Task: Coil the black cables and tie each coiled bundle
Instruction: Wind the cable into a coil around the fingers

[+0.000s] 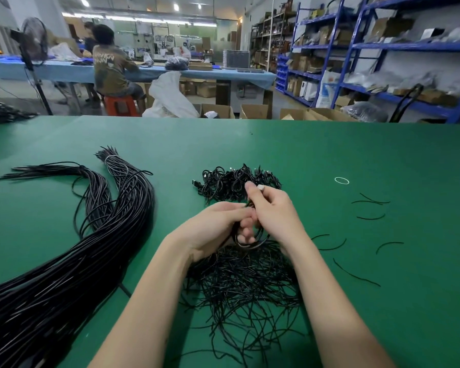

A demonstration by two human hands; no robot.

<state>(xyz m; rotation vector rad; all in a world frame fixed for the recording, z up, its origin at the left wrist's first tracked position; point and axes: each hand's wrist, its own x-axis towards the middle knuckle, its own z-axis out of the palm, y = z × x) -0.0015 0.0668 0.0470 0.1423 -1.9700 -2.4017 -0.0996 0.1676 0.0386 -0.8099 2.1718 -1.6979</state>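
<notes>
Both forearms reach forward, left grip [218, 224] and right grip [274, 211] curled together, fingers touching

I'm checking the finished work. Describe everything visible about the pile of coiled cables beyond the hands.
The pile of coiled cables lies on the green table, just beyond both hands. It is a low heap of small black loops, tangled together, glossy like plastic-sheathed wire. Connector ends poke out along its top and at its left edge. Ties cannot be made out. The right hand overlaps its near edge.

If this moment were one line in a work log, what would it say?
step: coiling | left hand: holds coil | right hand: pinches cable end | done pile: behind hands | ties: under wrists
</notes>
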